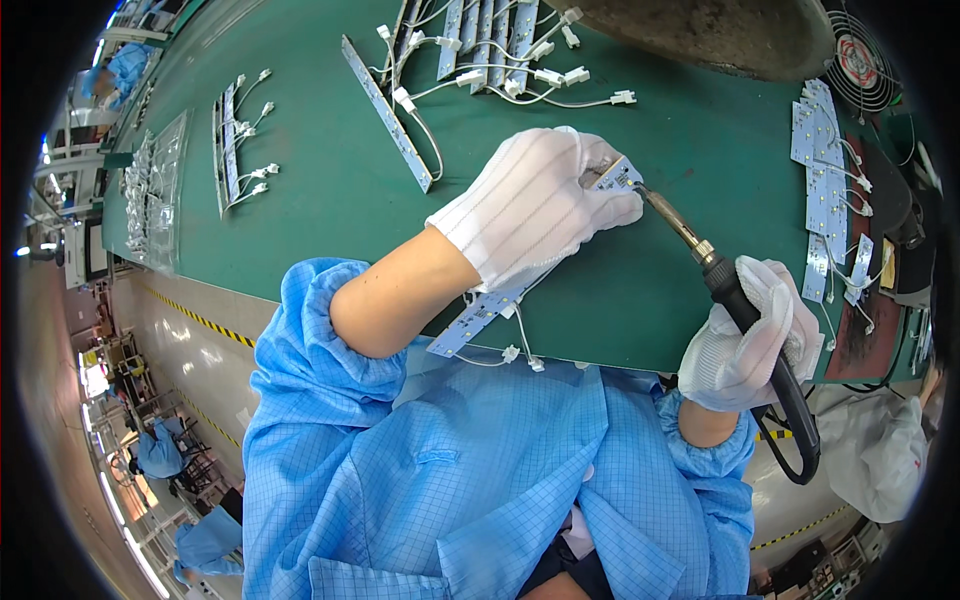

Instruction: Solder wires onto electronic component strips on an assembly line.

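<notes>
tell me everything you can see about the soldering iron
The soldering iron has a black handle, a brass-coloured collar and a thin metal shaft. The gloved right hand grips the handle. It slants up and left over the green table, tip on the end of a light strip under the gloved left hand. A black cord loops below.

The gloved left hand (535,205) is covering most of the long LED strip (478,315), so only the strip's near end and a small far corner by the fingertips are showing. The soldering iron (735,300) is passing through the gloved right hand (745,335), which is hiding the middle of its black handle; the tip is lying too close to the strip's corner to tell whether they are touching. At the far edge, a dark round object (720,30) is being cut off by the picture's rim. The fan (860,65) at the far right is bending into the dark border. People in blue coats (160,450) at the near left are appearing too small and blurred to make out.
</notes>
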Available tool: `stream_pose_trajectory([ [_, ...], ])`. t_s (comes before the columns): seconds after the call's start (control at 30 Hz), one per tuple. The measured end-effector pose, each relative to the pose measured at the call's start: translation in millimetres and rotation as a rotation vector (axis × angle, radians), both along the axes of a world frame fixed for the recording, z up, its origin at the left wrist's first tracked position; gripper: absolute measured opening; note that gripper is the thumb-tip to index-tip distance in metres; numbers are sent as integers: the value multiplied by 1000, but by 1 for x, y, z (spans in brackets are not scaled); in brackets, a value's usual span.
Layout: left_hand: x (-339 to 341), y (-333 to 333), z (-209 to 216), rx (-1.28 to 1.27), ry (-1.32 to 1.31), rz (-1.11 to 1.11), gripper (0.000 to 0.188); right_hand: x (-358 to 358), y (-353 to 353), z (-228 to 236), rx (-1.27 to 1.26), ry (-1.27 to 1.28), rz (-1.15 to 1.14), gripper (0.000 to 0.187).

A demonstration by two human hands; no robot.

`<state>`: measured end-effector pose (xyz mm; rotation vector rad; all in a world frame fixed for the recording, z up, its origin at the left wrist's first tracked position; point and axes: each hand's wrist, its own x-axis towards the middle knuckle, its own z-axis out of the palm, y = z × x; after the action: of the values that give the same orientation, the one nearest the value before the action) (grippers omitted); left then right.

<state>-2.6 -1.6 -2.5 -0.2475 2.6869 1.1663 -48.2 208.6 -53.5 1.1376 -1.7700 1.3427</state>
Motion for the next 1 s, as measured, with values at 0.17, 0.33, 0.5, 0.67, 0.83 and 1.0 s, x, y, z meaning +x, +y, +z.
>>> stream_pose_trajectory([
  [0.17, 29, 18, 9, -479, 288, 188, 63, 0, 14, 5, 243, -41, -267, 25],
  [0.33, 73, 11, 26, -546, -254, -6, 48, 5, -9, 15, 381, 205, -455, 21],
  [0.5, 79, -5, 22, -297, -129, -70, 38, 11, -12, 26, 378, 83, -609, 33],
  [0.67, 101, -72, 64, 242, -2, 115, 48, 9, -5, 20, 426, 250, -679, 49],
  [0.83, 146, -197, 82, -334, 236, 824, 42, 8, -7, 21, 395, 267, -619, 50],
  [1.0, 195, -338, 23, -252, -19, 1088, 36, 9, -6, 15, 358, 147, -585, 45],
])
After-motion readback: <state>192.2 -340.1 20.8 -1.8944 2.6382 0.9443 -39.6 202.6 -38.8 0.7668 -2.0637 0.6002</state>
